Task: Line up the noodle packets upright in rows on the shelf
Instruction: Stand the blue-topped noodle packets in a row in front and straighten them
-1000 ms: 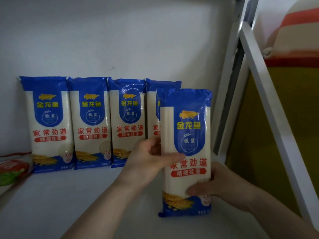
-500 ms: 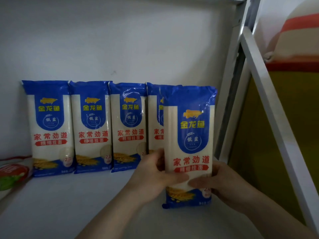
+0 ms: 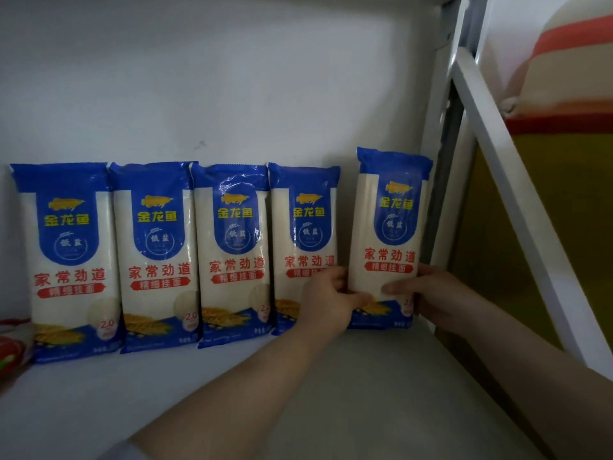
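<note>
both hands hold a fifth noodle packet [image 3: 389, 234] upright at the right end of the row

the left hand [image 3: 326, 302] grips the packet's lower left edge, thumb across the front, and the right hand [image 3: 434, 295] grips its lower right edge, thumb lying over the front too. the packet stands against the white back wall [image 3: 232, 78], its base at the shelf [image 3: 166, 393], with a narrow gap between it and the nearest of four noodle packets [image 3: 303, 247] already lined up upright and touching side by side along the wall. just right of the held packet is the white shelf post [image 3: 441, 154]. at the far left edge lies part of a red and green packet [image 3: 10, 353], too cut off to tell what it is
</note>
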{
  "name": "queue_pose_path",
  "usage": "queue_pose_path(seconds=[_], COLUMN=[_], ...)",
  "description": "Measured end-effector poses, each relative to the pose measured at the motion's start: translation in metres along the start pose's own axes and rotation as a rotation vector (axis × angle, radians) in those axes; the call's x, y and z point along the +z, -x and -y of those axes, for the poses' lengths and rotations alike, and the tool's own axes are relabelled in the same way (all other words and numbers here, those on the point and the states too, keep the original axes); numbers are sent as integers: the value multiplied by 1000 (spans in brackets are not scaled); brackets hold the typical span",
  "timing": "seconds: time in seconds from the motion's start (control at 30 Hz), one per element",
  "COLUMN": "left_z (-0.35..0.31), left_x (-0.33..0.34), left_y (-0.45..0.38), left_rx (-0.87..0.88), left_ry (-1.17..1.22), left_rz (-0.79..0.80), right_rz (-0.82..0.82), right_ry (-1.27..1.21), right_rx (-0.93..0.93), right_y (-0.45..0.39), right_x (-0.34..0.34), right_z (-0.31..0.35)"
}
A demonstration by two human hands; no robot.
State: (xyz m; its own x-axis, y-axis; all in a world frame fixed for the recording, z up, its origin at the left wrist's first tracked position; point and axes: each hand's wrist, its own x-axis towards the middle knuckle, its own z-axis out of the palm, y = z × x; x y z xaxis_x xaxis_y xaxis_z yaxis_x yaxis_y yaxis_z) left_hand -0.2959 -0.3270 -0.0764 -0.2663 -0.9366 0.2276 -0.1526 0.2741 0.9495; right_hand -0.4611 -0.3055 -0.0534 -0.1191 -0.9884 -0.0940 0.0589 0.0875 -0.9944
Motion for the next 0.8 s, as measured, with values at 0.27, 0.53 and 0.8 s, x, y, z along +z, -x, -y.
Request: queue_pose_path(seconds=[0.27, 0.53, 0.8], left_z=[7, 3, -5], left_x=[30, 41, 43], left_y=[-9, -8, -8], left_rx=[-32, -71, -144], left_ry=[-104, -204, -268], left_rz=[-139, -249, -237], right_rz=[-20, -23, -63], right_ry=[54, 102, 9], right_rx=[-50, -49, -32], right_y=[-27, -48, -40], right_x=[-6, 0, -9], right_z=[1, -14, -41])
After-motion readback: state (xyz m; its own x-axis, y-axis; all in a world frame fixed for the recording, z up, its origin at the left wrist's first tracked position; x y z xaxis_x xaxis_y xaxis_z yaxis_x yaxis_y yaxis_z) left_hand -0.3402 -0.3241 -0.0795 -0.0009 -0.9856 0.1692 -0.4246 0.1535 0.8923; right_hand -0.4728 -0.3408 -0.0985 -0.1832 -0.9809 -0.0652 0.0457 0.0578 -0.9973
